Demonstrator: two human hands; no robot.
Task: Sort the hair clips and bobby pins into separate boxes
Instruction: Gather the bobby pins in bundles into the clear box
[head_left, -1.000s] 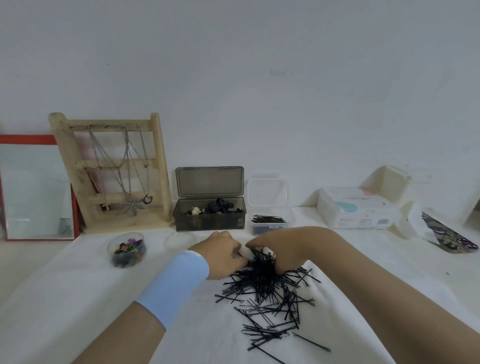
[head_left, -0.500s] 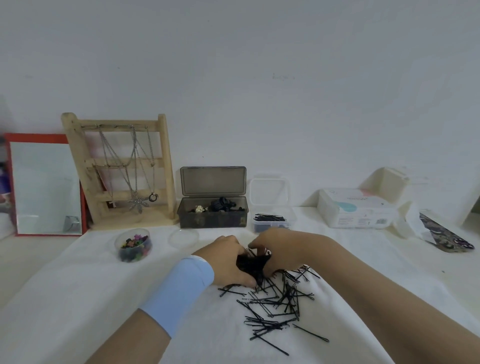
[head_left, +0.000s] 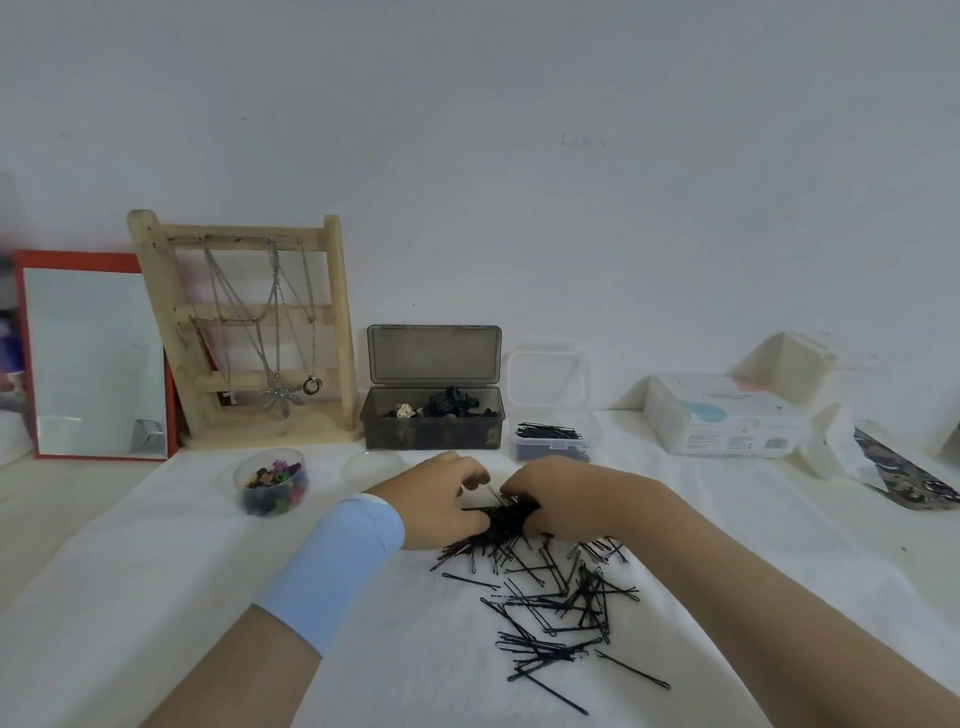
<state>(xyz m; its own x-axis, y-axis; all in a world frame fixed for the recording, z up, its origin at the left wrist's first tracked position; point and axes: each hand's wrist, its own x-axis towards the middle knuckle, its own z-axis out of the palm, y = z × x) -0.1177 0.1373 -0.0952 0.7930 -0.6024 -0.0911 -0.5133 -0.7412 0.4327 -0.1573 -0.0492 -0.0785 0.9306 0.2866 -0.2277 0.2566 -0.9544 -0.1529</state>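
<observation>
Grip: left hand (head_left: 441, 501), right hand (head_left: 558, 499) both closed around bobby pin bunch (head_left: 506, 519).

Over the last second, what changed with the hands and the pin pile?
Both hands closed in: the left hand and right hand raked part of the loose bobby pins into a tight bundle now squeezed between them. The spread pile looks thinner. The clear box, dark box and round tub are unchanged.
</observation>
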